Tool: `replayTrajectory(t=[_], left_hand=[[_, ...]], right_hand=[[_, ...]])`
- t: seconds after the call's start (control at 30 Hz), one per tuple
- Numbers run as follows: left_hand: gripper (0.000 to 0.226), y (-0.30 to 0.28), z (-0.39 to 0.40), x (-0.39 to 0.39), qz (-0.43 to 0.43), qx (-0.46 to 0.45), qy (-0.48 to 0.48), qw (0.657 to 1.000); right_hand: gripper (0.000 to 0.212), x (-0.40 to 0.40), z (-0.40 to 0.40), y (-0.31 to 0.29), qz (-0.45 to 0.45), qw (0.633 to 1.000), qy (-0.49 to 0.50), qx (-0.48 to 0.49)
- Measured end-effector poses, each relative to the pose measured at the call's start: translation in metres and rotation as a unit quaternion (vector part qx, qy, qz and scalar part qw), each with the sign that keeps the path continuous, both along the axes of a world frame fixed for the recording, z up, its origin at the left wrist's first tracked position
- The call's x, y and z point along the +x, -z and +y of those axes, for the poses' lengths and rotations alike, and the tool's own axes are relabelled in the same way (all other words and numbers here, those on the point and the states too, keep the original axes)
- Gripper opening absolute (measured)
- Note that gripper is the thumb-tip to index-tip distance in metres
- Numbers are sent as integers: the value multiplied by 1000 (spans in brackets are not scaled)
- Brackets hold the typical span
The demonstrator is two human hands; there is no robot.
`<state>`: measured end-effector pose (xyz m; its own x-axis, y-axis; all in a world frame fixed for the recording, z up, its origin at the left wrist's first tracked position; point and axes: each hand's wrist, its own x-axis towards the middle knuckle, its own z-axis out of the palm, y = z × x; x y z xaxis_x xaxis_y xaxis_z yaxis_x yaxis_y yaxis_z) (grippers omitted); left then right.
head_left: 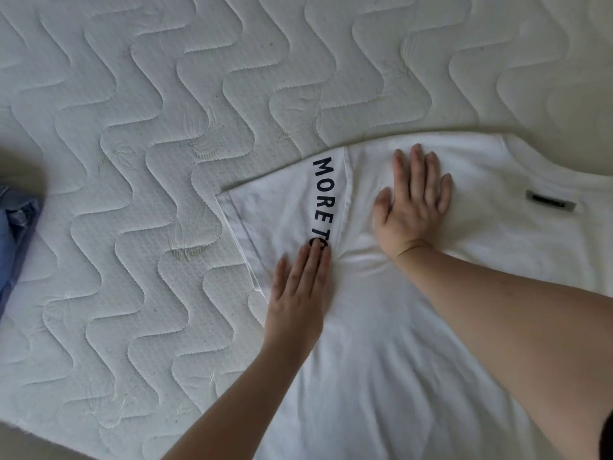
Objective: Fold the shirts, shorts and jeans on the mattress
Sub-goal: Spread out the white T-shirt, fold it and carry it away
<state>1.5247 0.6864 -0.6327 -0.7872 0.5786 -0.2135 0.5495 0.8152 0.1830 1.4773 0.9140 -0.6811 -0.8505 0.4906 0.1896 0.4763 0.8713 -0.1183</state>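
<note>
**Both hands flatten a sleeve fold on the white shirt**

The white shirt [414, 327] lies flat on the mattress [132, 127], toward its near right part, with 1 sleeve [285, 214] turned in so a strip of dark lettering [323, 200] shows along the fold. The left hand [298, 293] lies flat with its fingers pressed together, fingertips covering the end of the lettering. The right hand [414, 200] presses palm-down with fingers slightly spread, just beside the fold on the chest area. Neither hand pinches any cloth.

The collar end, marked by a small grey label [550, 201], points to the right, and the hem end runs off the bottom of the view, so the long axis seems to run from upper right to lower left.

What could spoil it: wrinkles fan out between the 2 hands, and smoothing toward each other may trap a crease. If the hands lift unevenly, the light cloth may spring open.

At the left edge, well apart, sits a bit of blue denim [16, 227].
</note>
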Motion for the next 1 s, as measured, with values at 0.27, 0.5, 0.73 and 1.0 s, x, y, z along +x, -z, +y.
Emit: replayTrajectory(t=[0.27, 0.5, 0.73, 1.0], left_hand=[[57, -23, 52, -19, -2, 37, -32, 999], [57, 10, 104, -122, 3, 9, 42, 999], [65, 32, 93, -131, 21, 15, 73, 997], [64, 40, 90, -135, 35, 17, 103, 994]], right_hand=[[61, -1, -1, -1, -9, 1000, -2, -1], [68, 1, 0, -1, -25, 1000, -5, -12], [68, -1, 0, 0, -61, 998, -8, -24], [65, -1, 0, 1, -79, 996, -13, -46]])
